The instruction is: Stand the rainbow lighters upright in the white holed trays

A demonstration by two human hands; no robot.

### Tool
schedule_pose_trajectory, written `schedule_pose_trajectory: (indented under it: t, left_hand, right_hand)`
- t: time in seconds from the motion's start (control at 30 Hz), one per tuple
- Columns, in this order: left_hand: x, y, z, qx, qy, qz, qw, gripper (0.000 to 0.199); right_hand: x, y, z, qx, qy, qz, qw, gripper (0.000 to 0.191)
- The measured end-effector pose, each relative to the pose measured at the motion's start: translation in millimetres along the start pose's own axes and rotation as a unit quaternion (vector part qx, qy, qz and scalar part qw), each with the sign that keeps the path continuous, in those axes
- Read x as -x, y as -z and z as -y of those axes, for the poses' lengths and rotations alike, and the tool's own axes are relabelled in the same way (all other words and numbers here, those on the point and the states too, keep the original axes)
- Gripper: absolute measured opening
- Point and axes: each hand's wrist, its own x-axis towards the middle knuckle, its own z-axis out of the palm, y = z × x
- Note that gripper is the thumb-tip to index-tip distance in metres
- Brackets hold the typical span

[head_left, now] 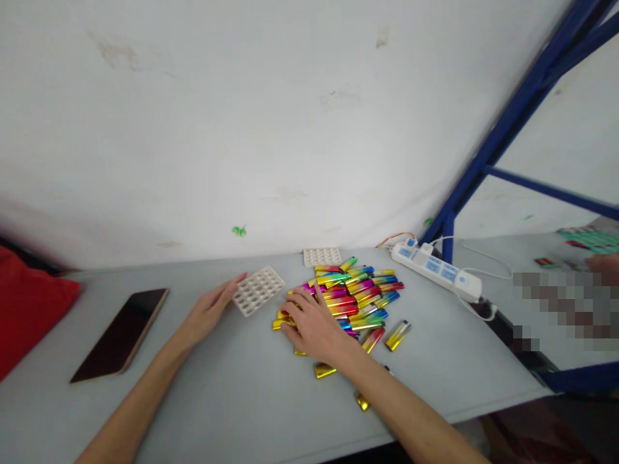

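My left hand (213, 310) grips the left edge of a white tray with rows of small holes (258, 290), holding it tilted, near the table top. A heap of shiny lighters (345, 303) in red, gold, green, blue and purple lies in the middle of the table. Over the heap's left side rests my right hand (312, 325), fingers apart and bent down onto the lighters. Gold ones show at its fingertips, and its palm hides others. A gold and silver lighter (398, 336) lies apart to the right. Another gold one (362, 403) is partly covered by my right forearm.
Against the wall, behind the heap, stands a second white holed tray (322, 256). A dark phone or tablet (120, 335) lies at left beside red fabric (31, 303). To the right are a white power strip (435, 267) with cables, a blue metal frame (503, 122) and another person's hand (604, 265).
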Motion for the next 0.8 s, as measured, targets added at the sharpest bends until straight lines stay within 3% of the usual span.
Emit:
schedule_pose_trajectory:
  t: [0.07,0.17,0.23,0.33,0.4,0.53,0.67,0.8]
  left_hand:
    - [-5.3,-7.0,4.5,-0.096,-0.023,-0.056,0.993,0.089]
    - [-3.1,-16.6,3.5,-0.156,-0.088,-0.143,0.973,0.069]
    - [3.8,-21.4,0.8,-0.164,-0.140,-0.152,0.965,0.057]
    - [8.8,-26.4,1.3,-0.166,-0.217,-0.060,0.960,0.052]
    - [-0.8,-27.9,4.3,-0.172,-0.227,-0.015,0.959,0.052]
    - [-55.3,-29.9,3.9,-0.189,-0.221,0.016,0.957,0.061]
    - [-112.3,-36.2,-7.0,-0.210,-0.226,0.043,0.950,0.052]
    - [-126.1,-42.2,-12.3,-0.210,-0.223,0.077,0.949,0.045]
  right_hand:
    - [0.0,-0.4,-0.3,0.001,-0.001,0.000,1.000,0.020]
    - [-0.1,-1.3,-1.1,0.006,-0.004,-0.004,1.000,0.018]
    - [-0.2,-1.5,-1.5,0.011,-0.002,-0.005,1.000,0.018]
    - [-0.8,-1.4,-1.8,0.019,0.002,-0.003,1.000,0.019]
    - [-1.5,-1.2,-1.8,0.025,0.002,-0.002,1.000,0.020]
    - [-2.0,-1.5,-1.8,0.036,0.001,-0.003,0.999,0.022]
    - [-1.6,-2.4,-0.9,0.041,0.000,-0.008,0.999,0.022]
    - [-9.9,1.2,-0.9,0.050,0.016,-0.041,0.998,0.027]
